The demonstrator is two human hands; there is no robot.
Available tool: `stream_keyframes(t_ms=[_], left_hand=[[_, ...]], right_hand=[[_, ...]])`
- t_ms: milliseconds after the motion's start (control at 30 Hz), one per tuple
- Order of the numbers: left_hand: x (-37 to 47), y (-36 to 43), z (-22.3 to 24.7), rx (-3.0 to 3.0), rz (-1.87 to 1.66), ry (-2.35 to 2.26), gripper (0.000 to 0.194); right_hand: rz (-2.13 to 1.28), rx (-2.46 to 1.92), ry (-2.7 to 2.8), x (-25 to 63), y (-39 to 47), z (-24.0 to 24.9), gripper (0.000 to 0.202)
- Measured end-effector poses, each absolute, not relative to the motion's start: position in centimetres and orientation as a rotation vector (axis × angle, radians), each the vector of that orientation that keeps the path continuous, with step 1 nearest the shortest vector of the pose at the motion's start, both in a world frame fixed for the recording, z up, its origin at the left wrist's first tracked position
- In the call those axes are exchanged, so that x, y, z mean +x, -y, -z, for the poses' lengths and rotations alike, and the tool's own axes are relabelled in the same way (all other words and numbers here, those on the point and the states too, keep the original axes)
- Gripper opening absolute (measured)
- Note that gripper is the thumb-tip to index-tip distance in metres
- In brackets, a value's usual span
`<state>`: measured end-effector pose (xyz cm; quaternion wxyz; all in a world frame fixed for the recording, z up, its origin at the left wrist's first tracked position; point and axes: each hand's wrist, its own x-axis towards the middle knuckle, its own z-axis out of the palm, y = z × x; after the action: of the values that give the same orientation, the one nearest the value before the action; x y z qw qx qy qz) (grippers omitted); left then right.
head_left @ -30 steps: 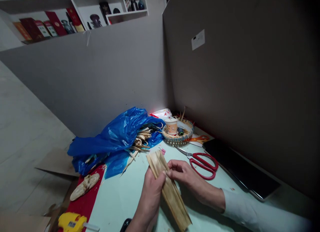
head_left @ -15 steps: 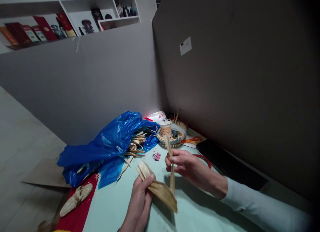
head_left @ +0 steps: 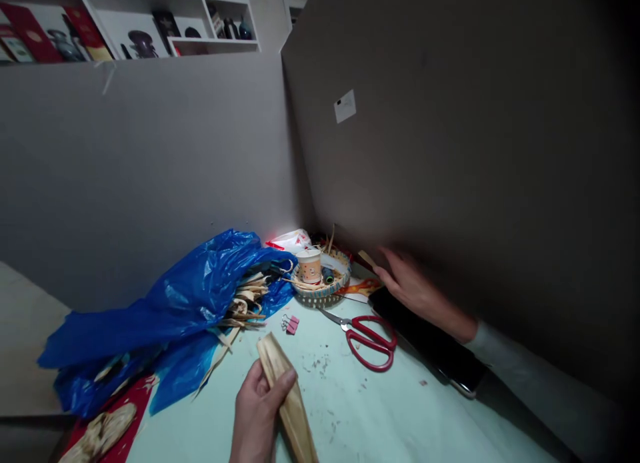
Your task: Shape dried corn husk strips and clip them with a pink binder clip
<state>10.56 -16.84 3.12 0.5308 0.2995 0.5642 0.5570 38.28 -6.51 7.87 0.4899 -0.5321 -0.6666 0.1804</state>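
Note:
My left hand grips a folded, tan dried husk over the pale green table, thumb on top and fingers beneath. Toward the back right, my right hand reaches out beside the dark panel, slightly blurred. A short, narrow strip of husk shows at its fingertips. Below that arm lies a black flat device. Red-handled scissors rest on the table between the two hands, blades pointing to the back left. A pink binder clip sits just beyond the left hand.
A blue plastic bag with husk strips spilling out covers the left side. At the back stands a woven basket with a paper cup and a thread spool. A shaped husk piece lies on red cloth.
My right hand has moved away to the back right with a strip of husk, apart from the left hand's husk. The red scissors are now uncovered. The view has shifted right.

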Motion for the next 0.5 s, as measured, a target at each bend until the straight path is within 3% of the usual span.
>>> stream_keyframes(t_ms=[67,100,233,400,500], left_hand=[[11.2,17.0,-3.3,0.749,-1.368,-1.346,0.060],[11.5,17.1,-3.4,0.759,-1.403,-1.335,0.059],[12.3,17.4,-4.0,0.753,-1.446,-1.221,0.051],[11.5,17.7,-3.8,0.750,-1.429,-1.213,0.027],[10.8,17.5,-3.3,0.762,-1.368,-1.276,0.028]], right_hand=[[-0.339,-1.270,1.764,36.6,7.6,-7.8,0.029],[-0.463,-1.233,1.879,35.3,8.4,-7.8,0.028],[-1.313,-0.970,2.174,29.0,12.3,-7.0,0.028],[-1.450,-0.900,1.854,25.6,12.9,-4.2,0.024],[-1.476,-0.934,1.761,26.1,11.9,-3.2,0.025]])
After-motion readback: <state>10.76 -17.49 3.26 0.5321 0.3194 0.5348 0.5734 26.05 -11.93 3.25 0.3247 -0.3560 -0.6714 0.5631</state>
